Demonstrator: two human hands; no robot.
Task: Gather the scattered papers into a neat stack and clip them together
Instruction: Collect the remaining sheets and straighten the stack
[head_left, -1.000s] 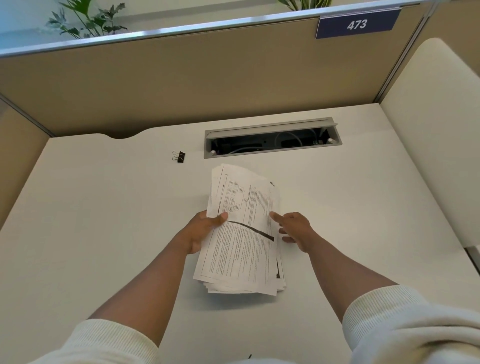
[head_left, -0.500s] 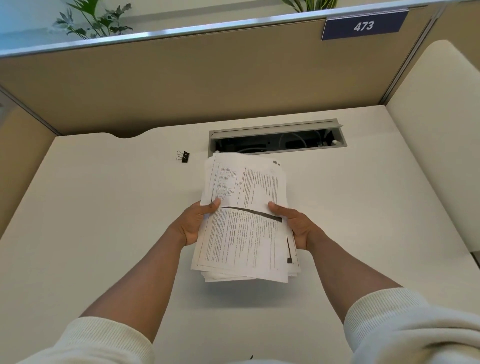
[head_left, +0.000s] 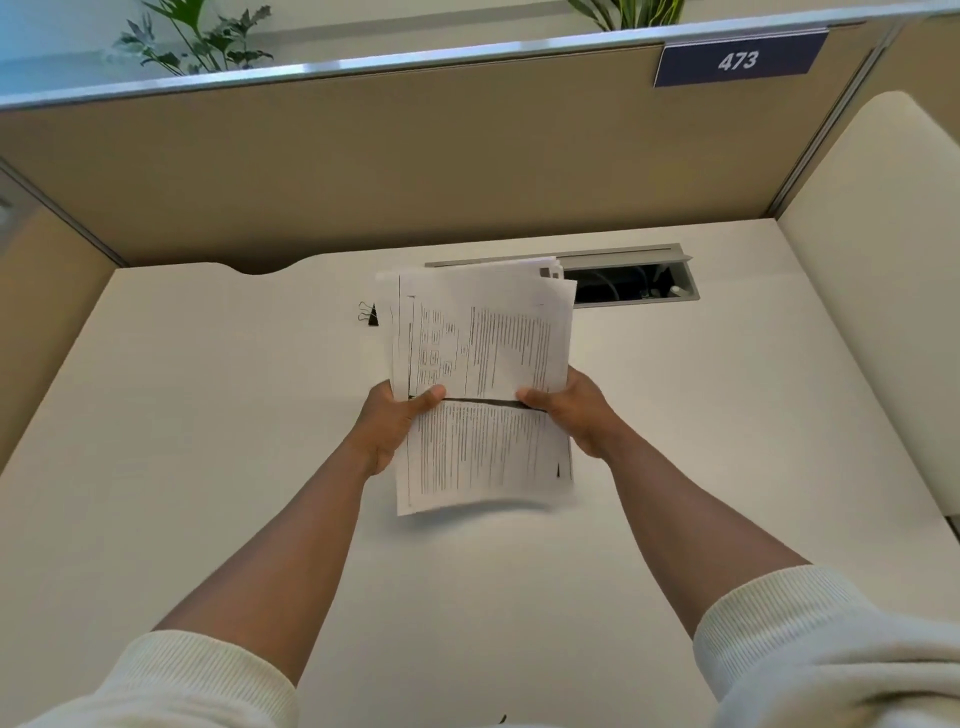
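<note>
The stack of papers (head_left: 483, 384) was thin white sheets printed with dense black text, a small table at its upper left and a dark band across the middle; its edges were uneven at the top, where several corners fanned out. It was held above the pale, matte surface (head_left: 208, 467), its lower edge bowed and casting a soft shadow below. The left hand (head_left: 389, 421) gripped the left edge, thumb laid over the top sheet, the other fingers hidden beneath. The right hand (head_left: 571, 410) gripped the right edge the same way, thumb on top. A small black binder clip (head_left: 369, 313) with wire handles lay on the surface just left of the stack's upper corner. Behind the papers, partly covered by them, sat a grey metal cable tray (head_left: 639, 280) with dark cords inside. Tan fabric partitions (head_left: 415, 166) walled the surface; a blue plate (head_left: 737, 60) read 473. Ribbed cream sleeves (head_left: 779, 613) were pushed up the forearms.
</note>
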